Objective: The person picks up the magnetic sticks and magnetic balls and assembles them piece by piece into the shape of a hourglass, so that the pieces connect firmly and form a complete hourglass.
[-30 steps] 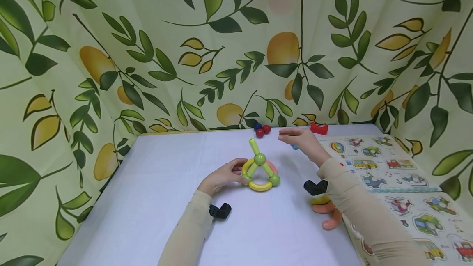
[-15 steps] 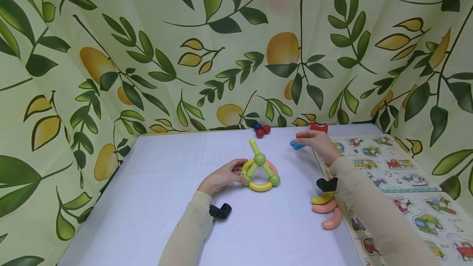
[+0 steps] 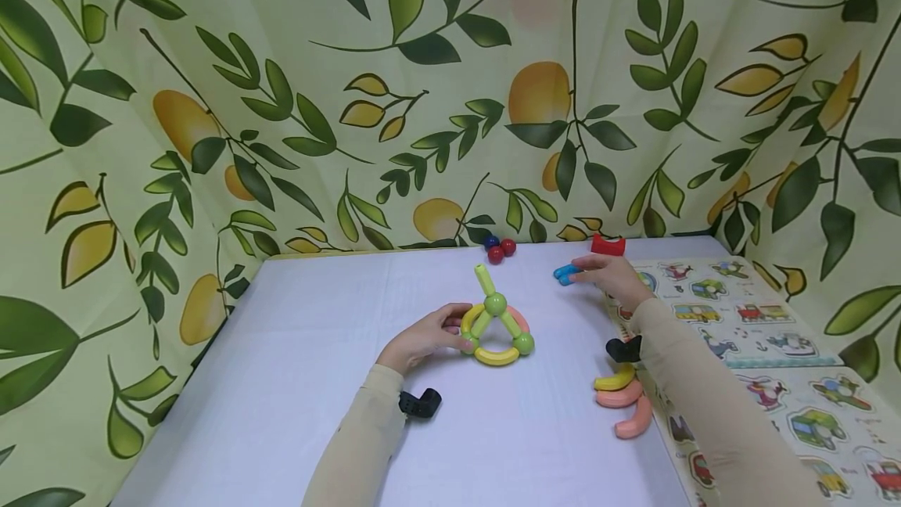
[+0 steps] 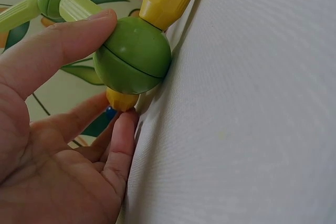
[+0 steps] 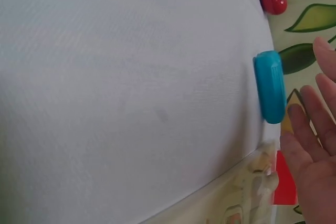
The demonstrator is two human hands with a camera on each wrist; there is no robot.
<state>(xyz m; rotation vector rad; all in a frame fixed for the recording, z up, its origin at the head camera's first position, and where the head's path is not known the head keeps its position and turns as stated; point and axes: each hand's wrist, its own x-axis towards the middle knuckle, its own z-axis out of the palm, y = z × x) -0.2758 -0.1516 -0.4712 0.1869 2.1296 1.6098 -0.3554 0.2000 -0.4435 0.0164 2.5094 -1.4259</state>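
My left hand (image 3: pixel 427 337) holds a ball-and-rod building toy (image 3: pixel 496 304) at its lower left corner. In the left wrist view, the thumb presses by a green ball (image 4: pixel 134 56) and fingertips touch a yellow piece (image 4: pixel 122 99) under it. The toy has green balls, light green rods and curved yellow and pink pieces; one rod points up from the top ball. At the back right, my right hand (image 3: pixel 611 278) is beside the blue rods (image 3: pixel 565 274), fingers fairly straight. In the right wrist view, a blue rod (image 5: pixel 270 87) lies just past the fingertips; whether they touch it is unclear.
Red and blue balls (image 3: pixel 496 253) lie at the table's back edge. A red block (image 3: pixel 608 244) stands behind my right hand. Curved yellow and pink pieces (image 3: pixel 619 397) lie near the right forearm. Picture puzzle boards (image 3: pixel 788 362) cover the right side, and a leaf-patterned curtain (image 3: pixel 450 100) hangs behind.
My right hand has moved right and slightly down, from the air near the toy to the blue rods, uncovering them. The left hand and the toy have stayed in place.
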